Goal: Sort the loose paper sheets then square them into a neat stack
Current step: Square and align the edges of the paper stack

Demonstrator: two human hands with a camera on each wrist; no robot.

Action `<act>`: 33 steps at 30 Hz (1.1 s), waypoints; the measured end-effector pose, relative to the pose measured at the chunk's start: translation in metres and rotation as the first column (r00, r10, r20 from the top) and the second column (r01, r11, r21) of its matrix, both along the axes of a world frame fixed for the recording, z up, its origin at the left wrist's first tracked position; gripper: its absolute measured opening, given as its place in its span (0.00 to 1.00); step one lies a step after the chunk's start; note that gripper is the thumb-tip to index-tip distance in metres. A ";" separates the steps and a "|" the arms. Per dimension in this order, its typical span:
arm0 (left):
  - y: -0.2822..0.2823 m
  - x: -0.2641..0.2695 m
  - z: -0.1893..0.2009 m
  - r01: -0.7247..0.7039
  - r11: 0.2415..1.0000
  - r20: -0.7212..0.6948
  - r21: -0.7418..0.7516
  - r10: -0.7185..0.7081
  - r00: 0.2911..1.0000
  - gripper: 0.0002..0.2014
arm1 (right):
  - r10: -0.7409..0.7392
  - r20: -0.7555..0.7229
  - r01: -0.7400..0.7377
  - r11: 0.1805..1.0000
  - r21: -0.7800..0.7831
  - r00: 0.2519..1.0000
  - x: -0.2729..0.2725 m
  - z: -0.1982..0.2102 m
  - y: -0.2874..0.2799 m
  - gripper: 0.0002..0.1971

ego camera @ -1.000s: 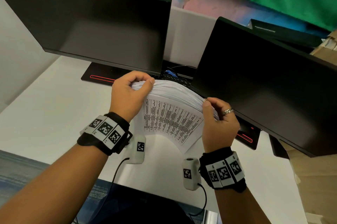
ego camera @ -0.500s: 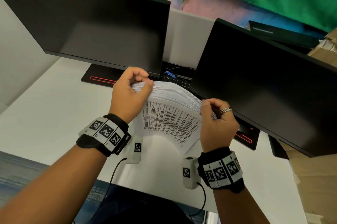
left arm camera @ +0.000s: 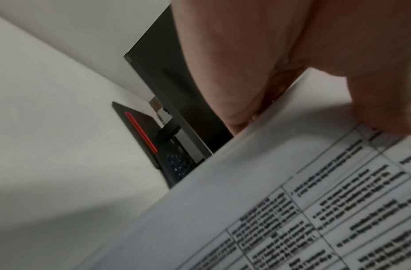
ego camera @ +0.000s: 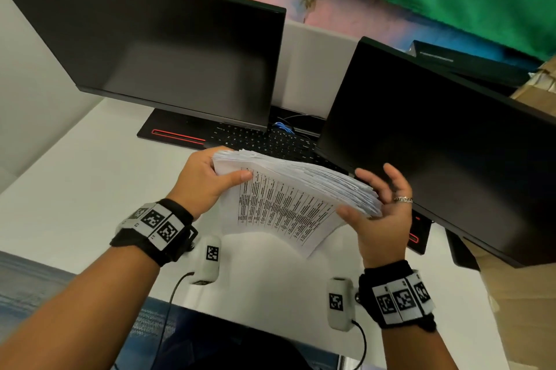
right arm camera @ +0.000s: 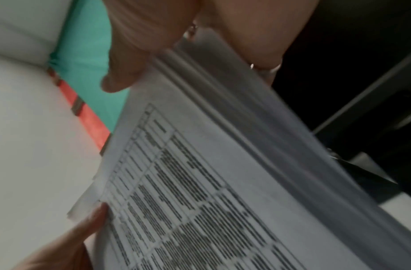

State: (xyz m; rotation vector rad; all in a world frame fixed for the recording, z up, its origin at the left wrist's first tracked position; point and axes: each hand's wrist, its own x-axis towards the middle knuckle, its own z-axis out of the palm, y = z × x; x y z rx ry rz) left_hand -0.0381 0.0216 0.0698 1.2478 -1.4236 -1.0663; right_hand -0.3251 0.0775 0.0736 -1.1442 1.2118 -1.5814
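A thick stack of white printed sheets (ego camera: 288, 201) hangs above the desk, a table of black text on the face toward me; its far edges are fanned and uneven. My left hand (ego camera: 207, 180) grips the stack's left end, thumb on the printed face, fingers behind. My right hand (ego camera: 382, 207) is spread at the stack's right end, palm against the ragged sheet edges, fingers straight and splayed, thumb under the lower corner. The left wrist view shows the printed sheet (left arm camera: 292, 201) under my thumb. In the right wrist view the layered sheet edges (right arm camera: 257, 113) run past my fingers.
Two dark monitors (ego camera: 168, 50) (ego camera: 436, 141) stand close behind the stack, a black keyboard (ego camera: 264, 141) between them. The white desk (ego camera: 90, 177) lies below. Cardboard boxes (ego camera: 523, 294) sit at the right.
My right hand has let go of its grip on the stack's right end and spread its fingers flat against the edges. The stack has tipped flatter and lower.
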 end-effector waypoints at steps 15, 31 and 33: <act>0.004 -0.011 0.008 -0.080 0.996 -0.117 -0.034 0.076 0.990 0.17 | -0.094 -0.087 0.100 0.993 0.069 0.992 0.018 0.011 -0.004 0.11; -0.001 -0.027 0.094 0.198 0.923 0.571 -0.331 0.029 0.820 0.09 | 0.151 -0.664 -0.087 0.988 0.128 0.732 0.017 0.053 -0.027 0.35; -0.003 -0.034 0.104 0.300 0.879 0.690 -0.372 0.046 0.723 0.14 | 0.161 -0.674 -0.133 0.987 0.093 0.721 0.036 0.054 -0.035 0.24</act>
